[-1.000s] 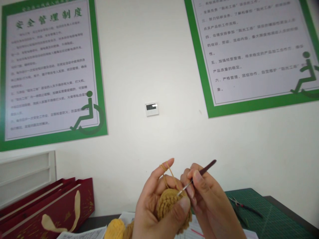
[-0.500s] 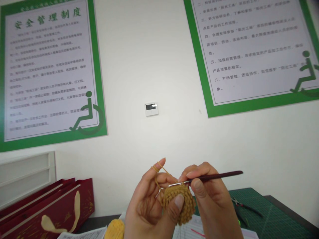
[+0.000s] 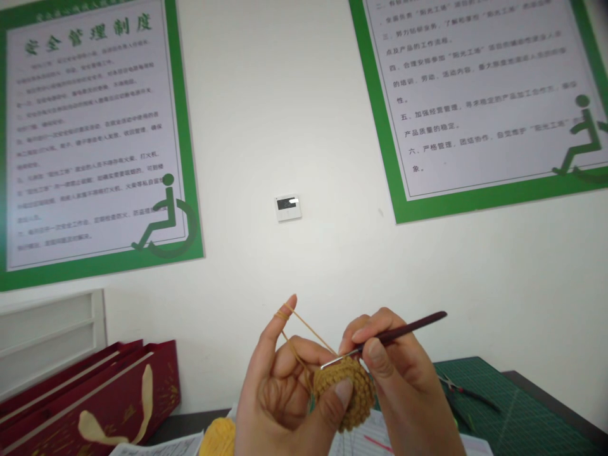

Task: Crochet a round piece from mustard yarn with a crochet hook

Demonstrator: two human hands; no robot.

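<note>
A round mustard-brown crochet piece (image 3: pixel 360 394) is pinched in my left hand (image 3: pixel 285 386), thumb across its front. Brown yarn (image 3: pixel 311 328) wraps round the raised index finger of that hand and runs taut down to the top edge of the piece. My right hand (image 3: pixel 399 373) grips a crochet hook (image 3: pixel 413 327) with a dark red handle. The hook's metal tip lies along the upper edge of the crochet piece, pointing left. My left fingers behind the piece are partly hidden.
A yellow yarn ball (image 3: pixel 218 437) and printed papers (image 3: pixel 161 447) lie on the table. Pliers (image 3: pixel 470 394) rest on a green cutting mat (image 3: pixel 517 405) at right. Red gift bags (image 3: pixel 95 405) stand at left. Behind is a white wall with posters (image 3: pixel 192 190) and a small panel (image 3: pixel 287 208).
My left index finger has lifted away to the left, drawing the yarn into a longer, straighter line. The hook's handle end has tilted up and shifted slightly left.
</note>
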